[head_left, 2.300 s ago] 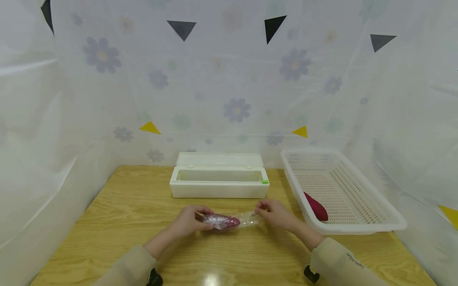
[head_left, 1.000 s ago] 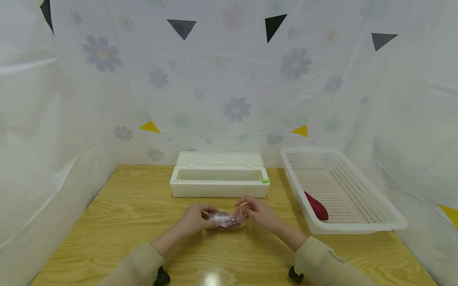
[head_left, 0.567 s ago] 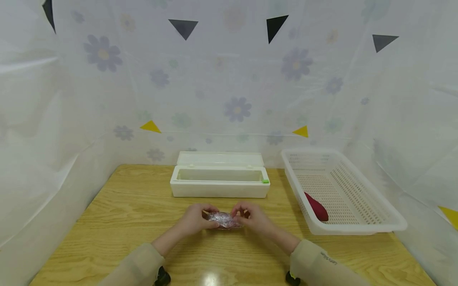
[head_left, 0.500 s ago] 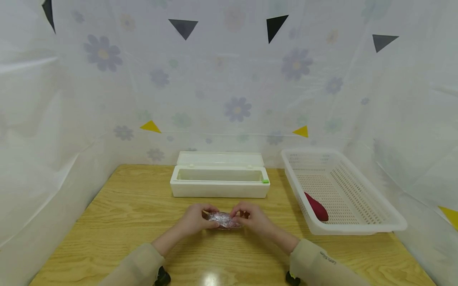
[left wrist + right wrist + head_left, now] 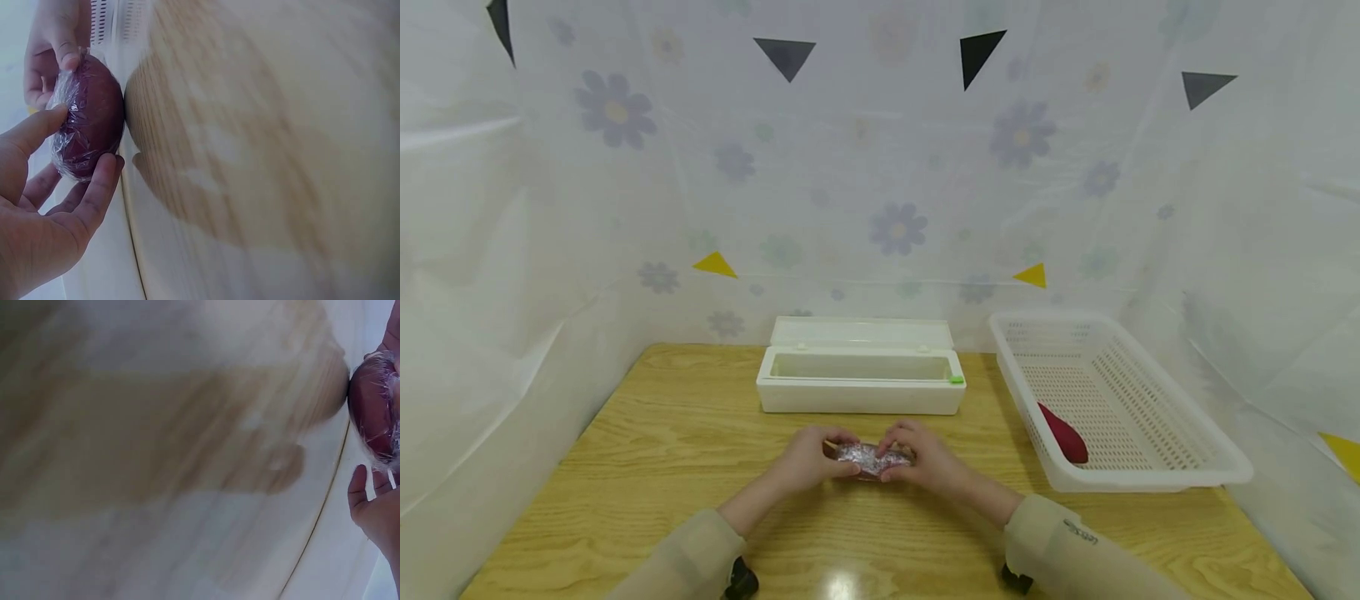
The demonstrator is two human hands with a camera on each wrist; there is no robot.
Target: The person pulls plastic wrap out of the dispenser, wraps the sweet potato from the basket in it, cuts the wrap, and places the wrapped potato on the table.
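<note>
A dark red sweet potato (image 5: 863,457) wrapped in clear cling film lies on the table between both hands in the head view. My left hand (image 5: 808,460) grips its left end, thumb on the near side and fingers round the far side. At the right end, my right hand (image 5: 931,460) holds it between thumb and fingers. From the left wrist, the wrapped sweet potato (image 5: 94,119) shows crinkled film on one side, where the right hand (image 5: 50,47) has a fingertip on it. The right wrist view catches only part of the sweet potato (image 5: 370,403) at its edge.
Behind the hands stands a long white cling film box (image 5: 859,398), its lid raised and a green cutter (image 5: 956,380) on its front edge. A white perforated basket (image 5: 1150,477) at right holds another dark red sweet potato (image 5: 1064,435). Wooden table (image 5: 647,467) underneath.
The right hand has moved left, bringing the loose film end in against the sweet potato, and its fingers now lie on the wrapped end. The left hand has shifted slightly right, still gripping.
</note>
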